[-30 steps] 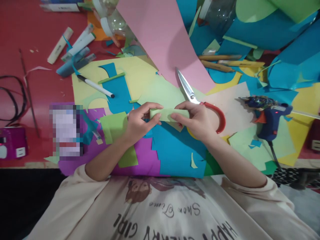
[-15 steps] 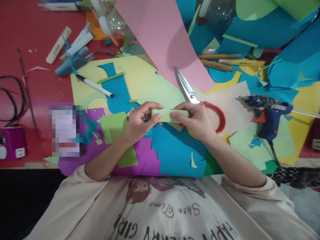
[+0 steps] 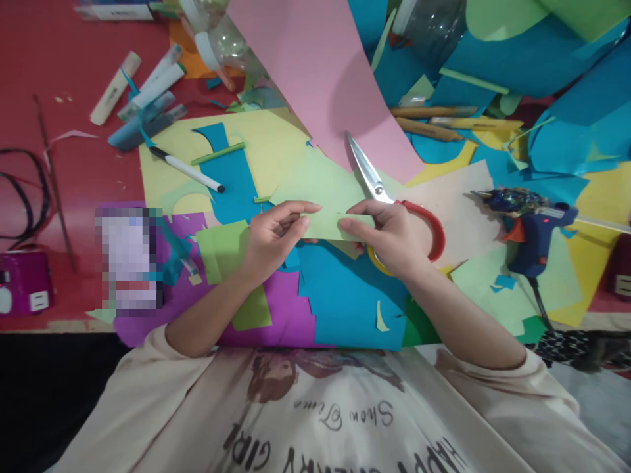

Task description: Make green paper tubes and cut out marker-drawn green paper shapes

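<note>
A small strip of light green paper (image 3: 326, 227) is stretched level between my two hands. My left hand (image 3: 277, 231) pinches its left end between thumb and fingers. At the other end my right hand (image 3: 389, 233) grips the strip, thumb on top and fingers beneath. Scissors with red handles (image 3: 430, 226) lie just beyond and beside my right hand, blades pointing away. Under the strip are a larger pale green sheet (image 3: 315, 177) and a blue sheet (image 3: 352, 295). An olive green piece of paper (image 3: 224, 246) lies left of my left hand.
A blue glue gun (image 3: 535, 236) with a small red light lies at the right. Markers (image 3: 158, 89) and a white pen (image 3: 190, 169) are at the left, near a blurred-out phone (image 3: 131, 259). A pink sheet (image 3: 328, 72), clear bottles (image 3: 227, 43) and wooden-coloured pens (image 3: 434, 121) lie farther back.
My left hand has shifted slightly left, its thumb now nearer the strip's left end. More of the strip's surface shows between my hands. My right hand has barely moved.
</note>
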A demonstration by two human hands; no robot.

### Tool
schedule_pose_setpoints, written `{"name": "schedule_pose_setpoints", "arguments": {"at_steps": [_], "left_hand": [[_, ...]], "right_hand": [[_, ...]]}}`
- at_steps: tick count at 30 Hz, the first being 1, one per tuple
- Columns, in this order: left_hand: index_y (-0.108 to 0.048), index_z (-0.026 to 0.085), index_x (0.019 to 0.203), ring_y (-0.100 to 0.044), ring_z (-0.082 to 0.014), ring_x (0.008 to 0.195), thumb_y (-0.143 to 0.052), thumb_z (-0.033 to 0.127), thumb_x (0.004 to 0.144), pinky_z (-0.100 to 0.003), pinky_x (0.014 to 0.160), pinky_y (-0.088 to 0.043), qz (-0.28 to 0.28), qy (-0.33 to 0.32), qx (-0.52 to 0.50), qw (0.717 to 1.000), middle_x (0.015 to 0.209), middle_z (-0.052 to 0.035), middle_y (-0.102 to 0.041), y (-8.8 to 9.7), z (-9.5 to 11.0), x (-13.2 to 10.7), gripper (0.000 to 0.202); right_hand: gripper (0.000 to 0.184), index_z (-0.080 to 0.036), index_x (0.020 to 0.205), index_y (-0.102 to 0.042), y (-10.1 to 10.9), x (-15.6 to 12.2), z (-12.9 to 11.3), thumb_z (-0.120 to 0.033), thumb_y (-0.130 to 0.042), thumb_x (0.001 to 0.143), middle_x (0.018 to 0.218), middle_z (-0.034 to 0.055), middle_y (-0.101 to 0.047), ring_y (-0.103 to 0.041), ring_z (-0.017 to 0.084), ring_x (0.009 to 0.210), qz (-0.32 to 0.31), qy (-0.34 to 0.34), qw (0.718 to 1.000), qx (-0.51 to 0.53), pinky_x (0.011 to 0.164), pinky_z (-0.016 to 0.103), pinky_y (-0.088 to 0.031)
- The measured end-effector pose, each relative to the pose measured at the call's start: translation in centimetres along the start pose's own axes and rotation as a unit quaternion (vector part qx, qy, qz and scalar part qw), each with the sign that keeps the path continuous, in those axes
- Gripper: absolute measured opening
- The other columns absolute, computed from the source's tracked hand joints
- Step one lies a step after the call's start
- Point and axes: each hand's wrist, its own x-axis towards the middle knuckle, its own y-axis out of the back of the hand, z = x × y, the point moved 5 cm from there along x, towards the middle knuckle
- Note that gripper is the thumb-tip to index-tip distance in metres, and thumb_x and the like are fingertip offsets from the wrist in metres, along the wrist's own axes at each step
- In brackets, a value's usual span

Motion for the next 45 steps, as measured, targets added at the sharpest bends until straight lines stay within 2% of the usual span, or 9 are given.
{"name": "schedule_pose_setpoints", "arguments": {"at_steps": [7,11,16,21,29,36,41,45], "left_hand": [[-0.071,0.021,0.098,-0.065,-0.0108,0.058,-0.061,0.038,0.085,-0.021,0.054,-0.058,-0.01,0.02,-0.002,1.0,0.065,0.0021,-0.066,0.1,-0.2,0.0,0.023],[-0.066,0.021,0.104,-0.06,-0.0091,0.051,-0.063,0.04,0.083,-0.019,0.048,-0.049,-0.011,0.027,0.008,1.0,0.058,0.004,-0.06,0.3,-0.3,0.3,0.029],[-0.064,0.02,0.095,-0.059,-0.0087,0.052,-0.063,0.04,0.083,-0.019,0.049,-0.047,0.009,-0.015,0.031,0.999,0.059,0.0037,-0.06,0.6,0.2,0.5,0.024],[-0.061,0.021,0.101,-0.058,-0.0088,0.055,-0.06,0.036,0.086,-0.02,0.053,-0.047,0.018,-0.058,0.069,0.996,0.063,0.0036,-0.061,0.6,0.7,0.2,0.022],[-0.05,0.025,0.118,-0.055,-0.0097,0.051,-0.058,0.04,0.085,-0.023,0.053,-0.048,-0.027,-0.019,0.061,0.998,0.061,0.0057,-0.057,0.3,-0.3,0.3,0.037],[-0.059,0.024,0.113,-0.056,-0.0101,0.053,-0.058,0.042,0.087,-0.024,0.057,-0.048,-0.005,-0.085,0.103,0.991,0.062,0.0038,-0.059,0.5,0.3,0.1,0.031],[-0.055,0.025,0.119,-0.056,-0.0097,0.055,-0.056,0.041,0.088,-0.023,0.057,-0.048,-0.028,-0.097,0.09,0.991,0.064,0.004,-0.059,0.2,0.3,0.0,0.035],[-0.053,0.025,0.12,-0.056,-0.0105,0.054,-0.057,0.045,0.087,-0.025,0.057,-0.049,-0.019,-0.105,0.086,0.991,0.062,0.0042,-0.057,0.2,0.3,0.0,0.039]], "right_hand": [[0.024,-0.016,0.069,-0.064,-0.1,-0.1,-0.5,-0.037,-0.075,0.07,0.048,-0.0039,-0.057,-0.05,0.009,0.04,0.004,0.017,1.0,0.009,0.04,0.022,-0.039],[0.024,-0.017,0.069,-0.063,-0.1,-0.2,-0.5,-0.038,-0.074,0.07,0.048,-0.0037,-0.058,-0.05,0.009,0.039,0.007,0.018,1.0,0.009,0.04,0.022,-0.04],[0.025,-0.017,0.067,-0.063,0.0,-0.1,-0.8,-0.038,-0.076,0.068,0.047,-0.0041,-0.057,-0.05,0.009,0.04,0.011,0.03,0.999,0.01,0.04,0.022,-0.041],[0.025,-0.017,0.066,-0.063,0.0,-0.1,-1.0,-0.038,-0.076,0.068,0.047,-0.0043,-0.057,-0.05,0.008,0.04,0.021,0.036,0.999,0.002,0.04,0.022,-0.041],[0.027,-0.018,0.067,-0.062,0.3,0.0,-0.9,-0.039,-0.078,0.066,0.047,-0.0048,-0.055,-0.049,0.009,0.039,0.039,0.041,0.998,0.005,0.037,0.023,-0.039],[0.023,-0.018,0.067,-0.063,0.6,0.0,-1.0,-0.036,-0.077,0.067,0.047,-0.0049,-0.056,-0.05,0.009,0.039,0.049,0.065,0.997,0.006,0.038,0.022,-0.04],[0.018,-0.018,0.068,-0.065,0.8,-0.1,-0.8,-0.033,-0.074,0.07,0.046,-0.0049,-0.056,-0.05,0.009,0.039,0.05,0.073,0.996,0.005,0.039,0.022,-0.04],[0.018,-0.019,0.068,-0.065,0.7,0.0,-0.9,-0.034,-0.075,0.069,0.047,-0.005,-0.056,-0.049,0.009,0.039,0.043,0.074,0.996,0.005,0.039,0.023,-0.039]]}}
